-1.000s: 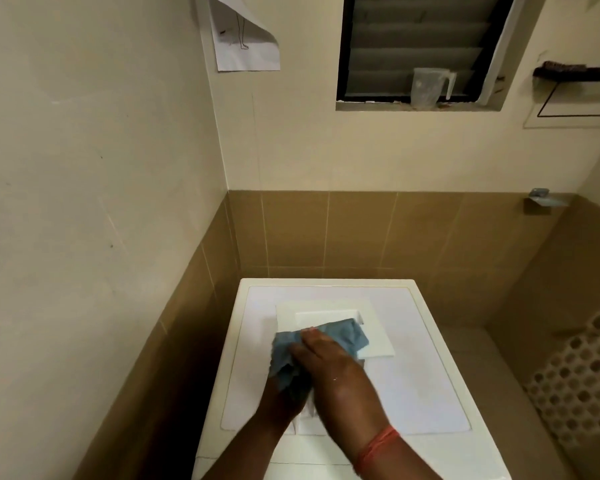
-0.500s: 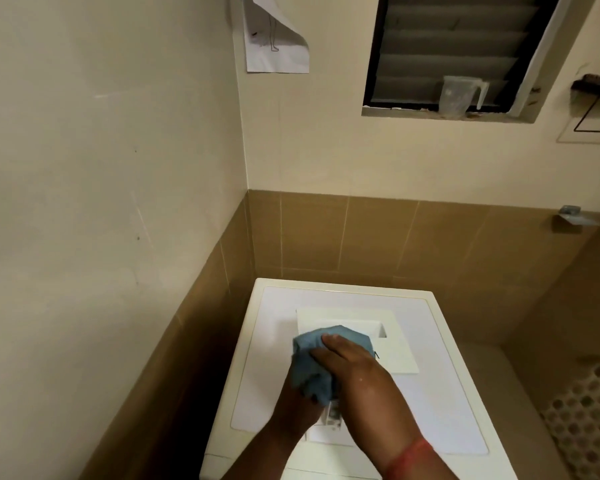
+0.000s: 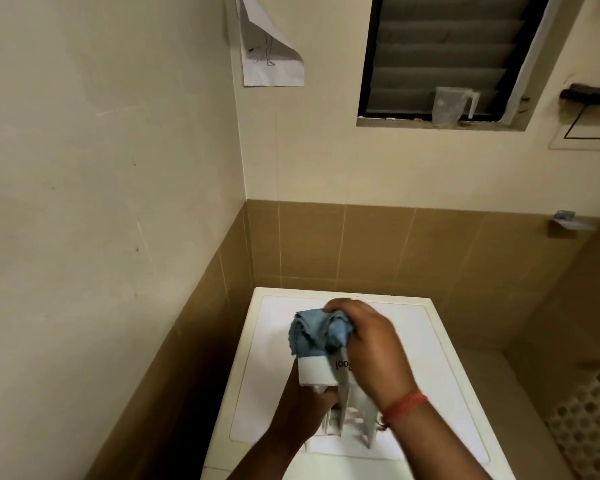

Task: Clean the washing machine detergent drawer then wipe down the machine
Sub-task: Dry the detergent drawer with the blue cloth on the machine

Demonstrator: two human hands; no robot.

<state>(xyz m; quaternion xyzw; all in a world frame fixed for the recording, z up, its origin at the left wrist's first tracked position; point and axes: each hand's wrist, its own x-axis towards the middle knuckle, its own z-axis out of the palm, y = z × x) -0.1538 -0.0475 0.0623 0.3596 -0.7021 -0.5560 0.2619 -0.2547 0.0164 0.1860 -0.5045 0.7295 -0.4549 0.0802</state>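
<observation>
Lower centre of frame, right hand (image 3: 371,344) gripping a bunched blue cloth (image 3: 314,332) against the white detergent drawer (image 3: 321,370) – left hand (image 3: 300,412) clasping the drawer from below, above the white washing machine (image 3: 440,372).

The washing machine (image 3: 440,358) fills the lower centre of the frame, backed into the corner where two walls meet. Over its top I hold the detergent drawer (image 3: 321,370): my left hand (image 3: 303,415) under it at lower centre, my right hand (image 3: 371,344) above, pressing the cloth (image 3: 312,332) onto its upper end. A paper sheet (image 3: 271,60) hangs upper centre; a jug (image 3: 449,105) sits on the window ledge, upper right.
</observation>
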